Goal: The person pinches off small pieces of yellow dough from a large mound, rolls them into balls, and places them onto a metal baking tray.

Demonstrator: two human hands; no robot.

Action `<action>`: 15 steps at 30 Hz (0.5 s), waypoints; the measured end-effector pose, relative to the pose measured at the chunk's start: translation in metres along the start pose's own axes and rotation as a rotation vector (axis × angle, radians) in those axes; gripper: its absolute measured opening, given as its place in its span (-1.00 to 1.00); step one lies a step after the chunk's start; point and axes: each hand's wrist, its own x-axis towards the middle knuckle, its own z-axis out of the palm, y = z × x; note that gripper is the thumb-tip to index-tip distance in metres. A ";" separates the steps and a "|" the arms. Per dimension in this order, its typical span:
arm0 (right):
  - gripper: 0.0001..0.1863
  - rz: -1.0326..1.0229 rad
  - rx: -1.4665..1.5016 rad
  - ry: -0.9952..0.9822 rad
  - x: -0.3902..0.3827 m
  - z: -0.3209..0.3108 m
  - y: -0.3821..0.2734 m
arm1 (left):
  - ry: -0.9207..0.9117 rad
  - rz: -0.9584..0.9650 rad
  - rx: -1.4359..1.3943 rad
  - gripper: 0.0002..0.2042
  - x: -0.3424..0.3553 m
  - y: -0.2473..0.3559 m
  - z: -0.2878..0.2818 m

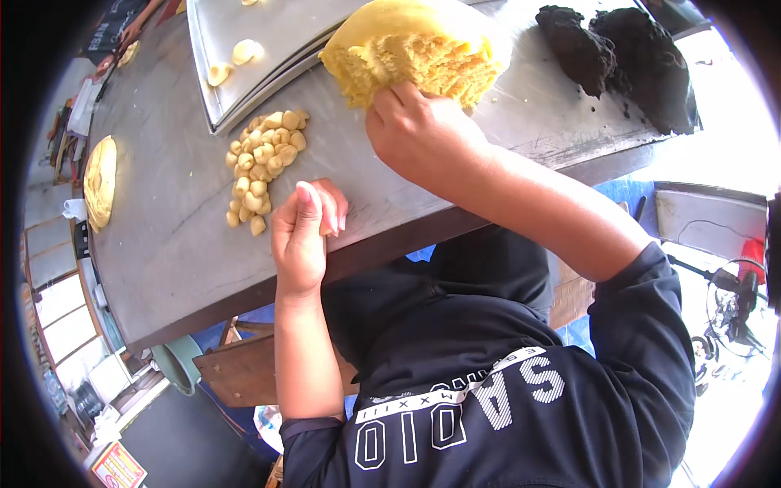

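My right fingers [400, 94] are pinched closed against the torn face of the dough [415, 53]; my left fingers [331, 210] curl inward, and I cannot tell if they hold anything. Just beyond those, many balls [267, 150] lie heaped on the bench [171, 252]; I judge much dough remains undivided. My shirt [504, 358] bears bold white lettering.

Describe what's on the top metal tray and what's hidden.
Small dough pieces lie on the top tray, one cut off by the picture's edge. The large yellow dough hides part of the tray.
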 end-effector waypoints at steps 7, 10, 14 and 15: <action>-0.82 0.169 0.684 0.000 -0.036 -0.016 0.017 | 0.081 -0.083 0.050 -0.62 -0.002 0.005 0.003; -0.61 0.375 0.713 -0.026 -0.053 -0.025 0.012 | 0.054 0.028 0.133 -0.67 0.003 0.001 0.005; -0.60 0.291 0.670 0.006 -0.055 -0.034 0.019 | -0.086 0.191 0.418 -0.64 0.000 0.000 0.003; -0.58 0.287 0.621 0.087 -0.046 -0.038 0.028 | -0.028 0.081 0.303 -0.63 -0.003 0.000 0.006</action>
